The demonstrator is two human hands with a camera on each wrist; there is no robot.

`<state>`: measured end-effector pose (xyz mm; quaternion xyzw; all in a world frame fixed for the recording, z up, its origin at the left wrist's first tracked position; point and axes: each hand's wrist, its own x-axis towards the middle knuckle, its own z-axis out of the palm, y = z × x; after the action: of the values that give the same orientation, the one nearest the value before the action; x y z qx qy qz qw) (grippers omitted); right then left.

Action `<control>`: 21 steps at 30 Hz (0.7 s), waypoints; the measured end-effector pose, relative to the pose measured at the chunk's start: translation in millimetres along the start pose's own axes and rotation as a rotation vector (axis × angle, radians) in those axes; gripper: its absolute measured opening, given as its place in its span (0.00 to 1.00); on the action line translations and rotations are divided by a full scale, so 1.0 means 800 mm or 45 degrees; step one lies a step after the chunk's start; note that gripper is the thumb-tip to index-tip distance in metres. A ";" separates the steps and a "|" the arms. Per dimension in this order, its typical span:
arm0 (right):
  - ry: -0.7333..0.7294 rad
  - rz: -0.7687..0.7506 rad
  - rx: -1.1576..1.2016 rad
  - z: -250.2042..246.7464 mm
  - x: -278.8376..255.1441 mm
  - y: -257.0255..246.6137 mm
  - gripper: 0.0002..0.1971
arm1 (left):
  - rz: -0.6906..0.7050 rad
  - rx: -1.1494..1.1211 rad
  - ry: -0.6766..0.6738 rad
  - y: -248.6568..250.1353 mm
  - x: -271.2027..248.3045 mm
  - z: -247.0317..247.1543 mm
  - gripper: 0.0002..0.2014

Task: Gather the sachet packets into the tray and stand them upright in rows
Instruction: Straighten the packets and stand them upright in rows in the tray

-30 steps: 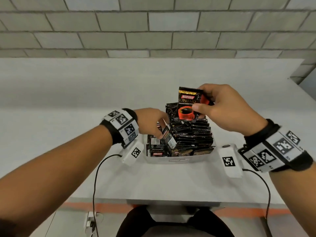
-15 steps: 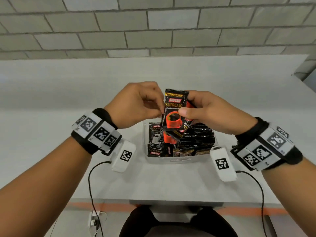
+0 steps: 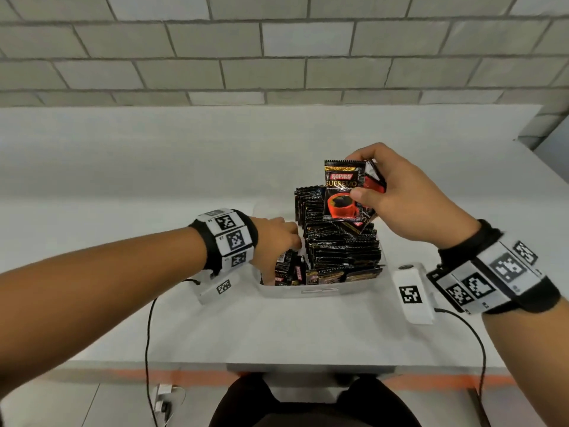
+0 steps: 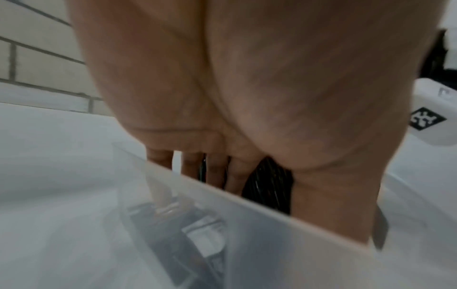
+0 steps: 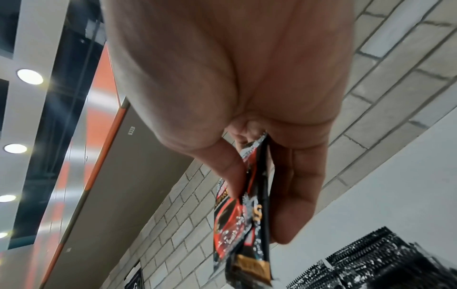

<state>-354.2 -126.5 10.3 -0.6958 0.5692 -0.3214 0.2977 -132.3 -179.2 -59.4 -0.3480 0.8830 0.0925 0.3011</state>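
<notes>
Several sachets (image 3: 345,192) sit pinched between thumb and fingers of my right hand (image 3: 400,195), held up above the stacked packets (image 3: 341,245) in the clear tray (image 3: 320,291). My left hand (image 3: 277,241) reaches down inside the tray's left end, fingers (image 4: 215,172) straight beside the upright packets (image 3: 291,271); its wall hides the fingertips
</notes>
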 end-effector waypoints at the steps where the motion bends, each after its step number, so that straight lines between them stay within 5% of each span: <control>1: 0.009 0.006 0.007 -0.001 -0.001 0.001 0.19 | 0.000 0.033 0.000 0.000 0.002 0.000 0.47; 18: 0.058 0.051 0.017 -0.009 -0.016 0.005 0.19 | -0.014 -0.300 0.002 0.006 0.007 -0.018 0.31; 21: 0.061 0.062 0.010 -0.010 -0.018 0.006 0.19 | -0.020 -0.367 -0.012 0.006 0.005 -0.017 0.37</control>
<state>-365.4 -113.5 9.5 -0.6726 0.5918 -0.3328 0.2943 -144.1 -183.3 -51.0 -0.3940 0.8564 0.2179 0.2528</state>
